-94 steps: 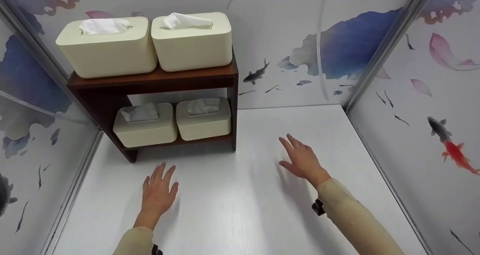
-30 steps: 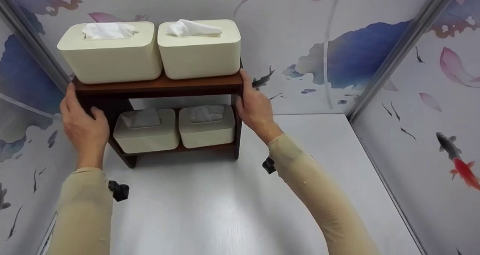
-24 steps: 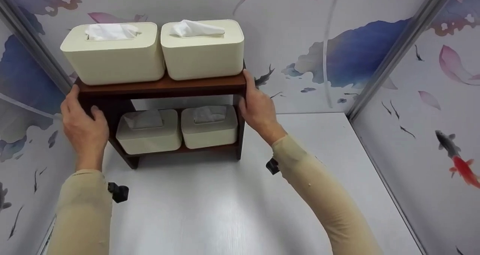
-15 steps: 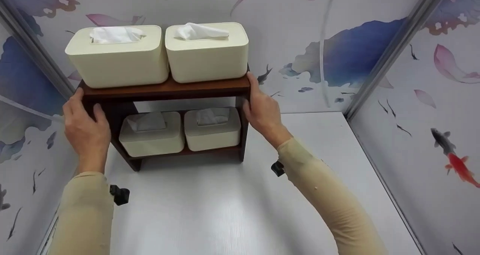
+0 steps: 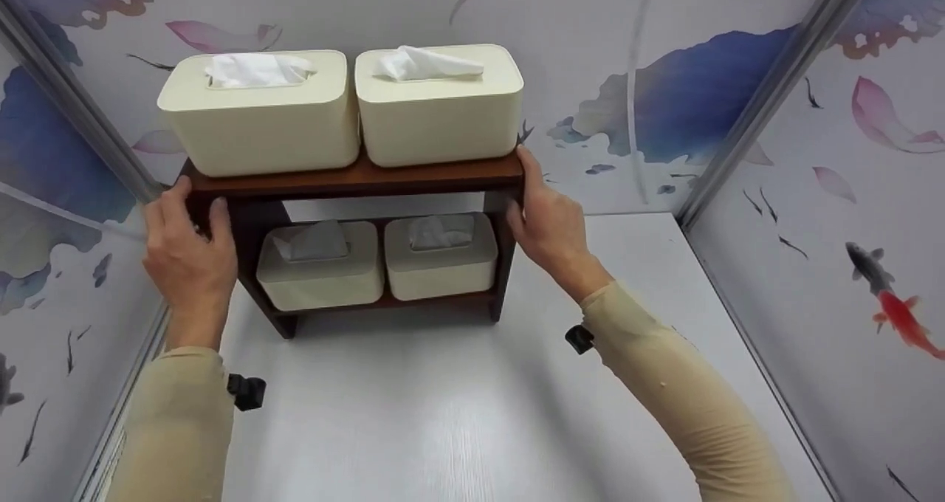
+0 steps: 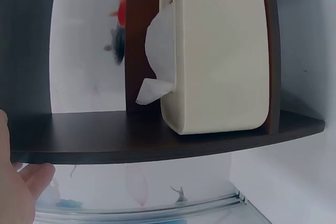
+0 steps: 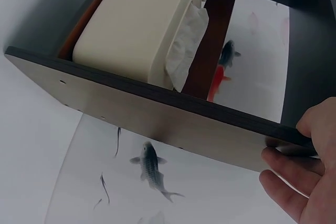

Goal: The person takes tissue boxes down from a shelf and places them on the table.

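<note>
A dark brown two-tier wooden shelf (image 5: 354, 184) stands at the back left of the white table. My left hand (image 5: 193, 255) grips its left side panel (image 6: 94, 137) near the top, fingers outside and thumb inside. At the right side panel (image 7: 157, 121), my right hand (image 5: 557, 225) holds on near the top front corner, its thumb on the inner side. Cream tissue boxes with white tissues sit in pairs: upper left (image 5: 266, 140) and upper right (image 5: 443, 129) on top, lower left (image 5: 321, 284) and lower right (image 5: 443, 269) below. Some fingertips are hidden behind the panels.
White walls printed with fish, petals and blue leaves enclose the table (image 5: 443, 413) at the back and both sides. Metal corner posts (image 5: 775, 96) stand at the back left and right. A black wrist camera (image 5: 247, 391) is strapped below each hand.
Both hands, earlier apart above the table, took hold of the shelf's sides. Shelf and tissue boxes have since shifted to the right together, covering most of a printed fish on the back wall.
</note>
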`<state>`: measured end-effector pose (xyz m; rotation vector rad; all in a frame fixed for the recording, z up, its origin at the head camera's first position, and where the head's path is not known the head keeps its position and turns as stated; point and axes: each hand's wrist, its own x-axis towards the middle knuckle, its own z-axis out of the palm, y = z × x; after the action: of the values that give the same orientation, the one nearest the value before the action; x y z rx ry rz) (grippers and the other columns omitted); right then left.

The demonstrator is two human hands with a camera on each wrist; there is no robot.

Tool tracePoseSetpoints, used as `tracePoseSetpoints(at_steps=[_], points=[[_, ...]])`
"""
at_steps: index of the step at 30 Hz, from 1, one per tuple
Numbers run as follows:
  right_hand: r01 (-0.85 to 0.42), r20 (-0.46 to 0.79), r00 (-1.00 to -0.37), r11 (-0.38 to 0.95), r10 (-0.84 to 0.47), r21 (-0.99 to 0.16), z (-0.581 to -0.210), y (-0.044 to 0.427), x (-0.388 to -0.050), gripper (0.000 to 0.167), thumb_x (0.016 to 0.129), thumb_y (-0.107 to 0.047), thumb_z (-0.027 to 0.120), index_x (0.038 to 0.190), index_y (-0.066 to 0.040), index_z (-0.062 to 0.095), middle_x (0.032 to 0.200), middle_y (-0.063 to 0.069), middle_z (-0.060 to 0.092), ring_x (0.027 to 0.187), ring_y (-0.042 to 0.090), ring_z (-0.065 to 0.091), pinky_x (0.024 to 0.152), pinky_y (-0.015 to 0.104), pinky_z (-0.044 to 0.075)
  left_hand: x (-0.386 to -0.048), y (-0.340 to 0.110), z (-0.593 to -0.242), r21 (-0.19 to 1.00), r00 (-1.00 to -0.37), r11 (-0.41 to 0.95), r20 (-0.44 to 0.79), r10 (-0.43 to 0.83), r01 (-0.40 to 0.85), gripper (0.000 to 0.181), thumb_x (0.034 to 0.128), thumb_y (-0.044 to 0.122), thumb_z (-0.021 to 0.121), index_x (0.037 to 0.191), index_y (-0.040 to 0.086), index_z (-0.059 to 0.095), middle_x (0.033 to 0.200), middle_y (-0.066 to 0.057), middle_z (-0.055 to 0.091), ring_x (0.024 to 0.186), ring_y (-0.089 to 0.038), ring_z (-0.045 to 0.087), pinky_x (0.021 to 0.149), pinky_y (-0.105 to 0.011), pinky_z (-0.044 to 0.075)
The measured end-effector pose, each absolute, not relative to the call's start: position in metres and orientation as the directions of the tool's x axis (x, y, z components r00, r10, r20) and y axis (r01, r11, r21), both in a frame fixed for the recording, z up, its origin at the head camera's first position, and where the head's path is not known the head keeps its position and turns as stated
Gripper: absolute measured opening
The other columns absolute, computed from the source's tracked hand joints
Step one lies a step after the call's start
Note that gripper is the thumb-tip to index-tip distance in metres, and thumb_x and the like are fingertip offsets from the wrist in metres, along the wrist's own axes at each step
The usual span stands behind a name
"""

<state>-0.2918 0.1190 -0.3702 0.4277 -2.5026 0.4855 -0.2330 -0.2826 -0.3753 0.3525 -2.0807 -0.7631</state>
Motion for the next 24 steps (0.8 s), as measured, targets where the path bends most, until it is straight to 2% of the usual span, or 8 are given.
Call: tracePoseSetpoints(at_steps=[7, 15, 21, 24], points=[[-0.373, 0.588, -0.789, 0.899, -0.177, -0.229, -0.368, 0.136, -0.284, 0.067, 0.089, -0.017, 0.062, 0.149, -0.010, 0.032, 0.069, 0.015, 0.064, 0.050, 0.035, 0.057, 0.047, 0.050, 0.048, -0.229, -0.269, -0.372, 0.635, -0.604, 0.771, 0.631, -0.487, 0.042, 0.052, 0.0936, 0.049, 0.059, 0.132, 0.013, 0.058, 0.130, -0.013, 0.059, 0.121, -0.037, 0.057, 0.095, -0.059, 0.046], [-0.380, 0.604, -0.778, 0.895, -0.172, -0.234, -0.366, 0.155, -0.275, 0.067, 0.087, -0.017, 0.061, 0.148, -0.010, 0.033, 0.069, 0.018, 0.063, 0.050, 0.037, 0.056, 0.046, 0.051, 0.046, -0.224, -0.255, -0.373, 0.595, -0.602, 0.802, 0.659, -0.451, 0.051, 0.053, 0.0935, 0.050, 0.058, 0.128, 0.009, 0.059, 0.120, -0.020, 0.060, 0.102, -0.048, 0.059, 0.081, -0.065, 0.047], [-0.370, 0.605, -0.781, 0.896, -0.155, -0.247, -0.370, 0.168, -0.271, 0.067, 0.087, -0.018, 0.062, 0.148, -0.012, 0.034, 0.064, 0.018, 0.060, 0.050, 0.038, 0.056, 0.045, 0.052, 0.045, -0.220, -0.245, -0.375, 0.568, -0.619, 0.821, 0.667, -0.414, 0.062, 0.055, 0.0929, 0.051, 0.058, 0.127, 0.008, 0.059, 0.114, -0.021, 0.059, 0.089, -0.047, 0.059, 0.076, -0.063, 0.049], [-0.371, 0.598, -0.786, 0.894, -0.158, -0.251, -0.372, 0.170, -0.270, 0.067, 0.087, -0.018, 0.062, 0.148, -0.011, 0.033, 0.065, 0.019, 0.061, 0.051, 0.039, 0.057, 0.046, 0.052, 0.046, -0.219, -0.243, -0.375, 0.558, -0.622, 0.827, 0.672, -0.402, 0.069, 0.054, 0.0925, 0.051, 0.059, 0.126, 0.008, 0.060, 0.121, -0.019, 0.057, 0.081, -0.045, 0.059, 0.073, -0.060, 0.051]])
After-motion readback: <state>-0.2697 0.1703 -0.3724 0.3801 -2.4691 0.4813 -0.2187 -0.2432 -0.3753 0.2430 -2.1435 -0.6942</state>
